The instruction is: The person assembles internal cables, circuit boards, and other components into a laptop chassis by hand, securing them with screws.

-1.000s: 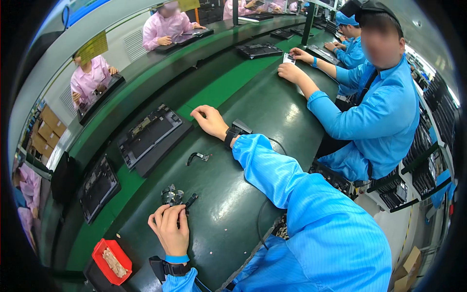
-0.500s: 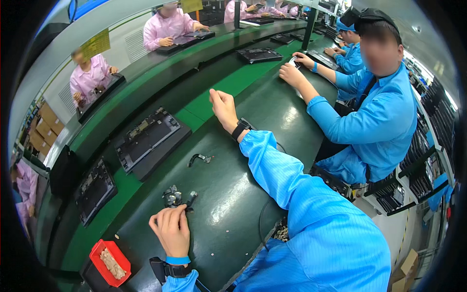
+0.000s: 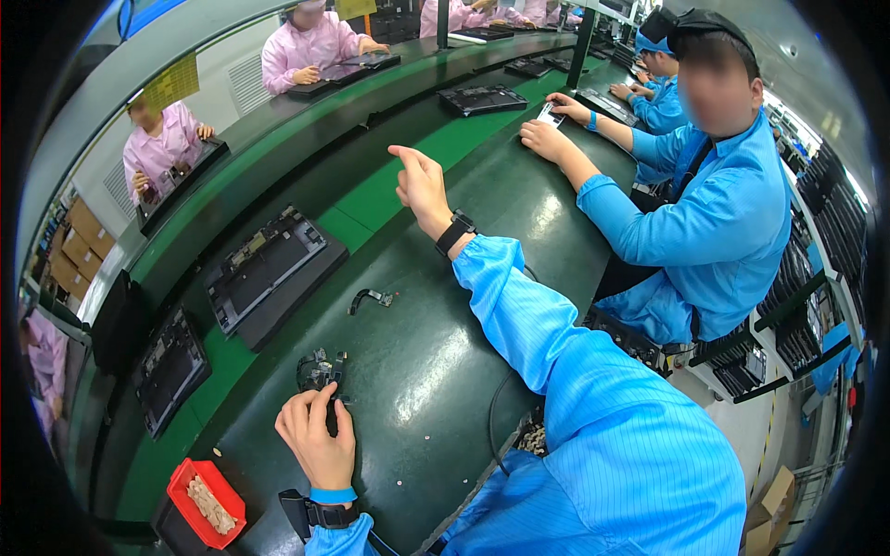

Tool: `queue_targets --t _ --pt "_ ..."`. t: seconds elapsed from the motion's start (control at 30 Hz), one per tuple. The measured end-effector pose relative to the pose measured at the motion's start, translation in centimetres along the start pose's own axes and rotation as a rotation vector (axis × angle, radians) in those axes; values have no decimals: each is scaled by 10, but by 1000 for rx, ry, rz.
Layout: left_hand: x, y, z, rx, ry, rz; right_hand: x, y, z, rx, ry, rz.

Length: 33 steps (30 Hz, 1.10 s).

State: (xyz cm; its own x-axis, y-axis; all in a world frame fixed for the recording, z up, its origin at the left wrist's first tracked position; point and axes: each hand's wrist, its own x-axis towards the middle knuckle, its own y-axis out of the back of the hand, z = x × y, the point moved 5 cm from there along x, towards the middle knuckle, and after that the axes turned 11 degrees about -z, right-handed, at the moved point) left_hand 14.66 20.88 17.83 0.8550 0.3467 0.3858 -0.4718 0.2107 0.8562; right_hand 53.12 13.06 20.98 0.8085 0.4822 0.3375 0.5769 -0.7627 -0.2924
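Note:
My left hand (image 3: 318, 437) is low over the green work table, its fingers spread at a small cluster of black electronic parts (image 3: 320, 371). A dark piece shows in the gap between its thumb and index finger; a grip on it is not visible. Farther off, my right hand (image 3: 423, 190) hangs over the table near the green strip. Its index finger is stretched out, the others are bent, and it holds nothing visible. Between the two hands lies a curved black cable part (image 3: 369, 298) with a small connector end.
Opened laptop bases (image 3: 269, 264) (image 3: 171, 371) lie along the green strip (image 3: 357, 218) on the left. A red tray (image 3: 206, 502) with pale pieces sits at the lower left. A co-worker in blue (image 3: 700, 199) sits at the right; people in pink (image 3: 165, 148) work across the line.
My right index finger has stretched out from a more folded hand. My left hand has shifted slightly, its thumb and index finger now apart at the black parts. The view has shifted a little.

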Motion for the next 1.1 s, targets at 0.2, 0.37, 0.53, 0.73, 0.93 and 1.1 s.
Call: queue_targets --t 0.2,0.37,0.53,0.73,0.93,1.1 --pt "3 1 6 -24 29 -21 1 7 1 -5 -2 4" --pt "11 2 23 -15 46 1 9 23 1 45 -14 -24" --pt "17 4 31 -62 77 -12 16 28 8 36 -52 -74" --pt "37 -13 44 -121 -2 16 23 91 55 -507 -19 -27" --pt "29 -3 38 -96 37 -5 25 60 69 -350 -62 -86" --pt "33 -5 45 -90 -16 -4 28 84 64 -314 -75 -97"
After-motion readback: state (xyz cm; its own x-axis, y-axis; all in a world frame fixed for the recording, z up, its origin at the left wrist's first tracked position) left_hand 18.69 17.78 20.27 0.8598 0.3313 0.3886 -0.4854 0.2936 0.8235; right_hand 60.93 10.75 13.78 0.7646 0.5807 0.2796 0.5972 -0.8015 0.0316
